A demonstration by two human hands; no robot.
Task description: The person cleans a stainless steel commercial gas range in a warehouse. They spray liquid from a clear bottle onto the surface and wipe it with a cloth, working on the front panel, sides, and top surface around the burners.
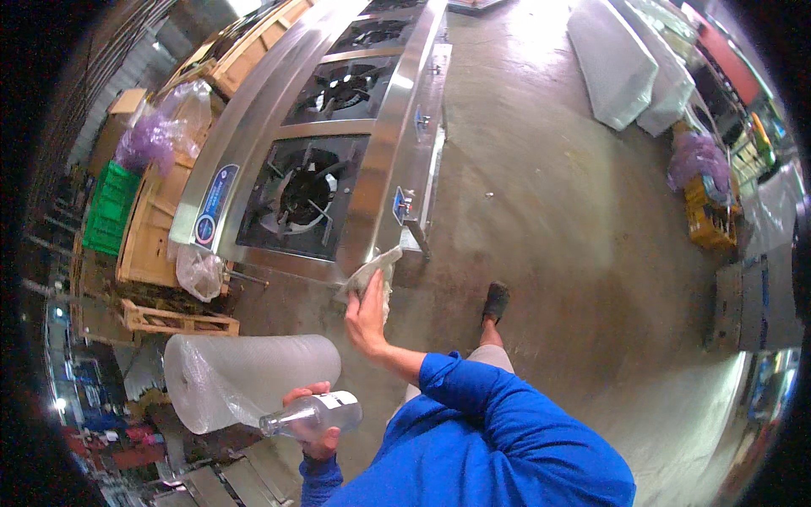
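Observation:
My right hand (367,319) presses a pale, crumpled cloth (378,269) against the near front corner of a long stainless-steel gas range (314,269). Its fingers are closed over the cloth. Low in the view, my left hand (319,446) is wrapped round a clear bottle (325,414) with a white label, tilted on its side with the neck toward the left. The nearest burner (306,196) sits in a black square well on the range top. A control knob (404,205) is on the front panel, just beyond the cloth.
A large roll of bubble wrap (245,372) lies left of the bottle. Behind it are a wooden pallet (179,319), wooden crates (155,215) and a green crate (110,207). Wrapped white panels (610,72) and a yellow crate (708,221) stand across the concrete floor (583,253).

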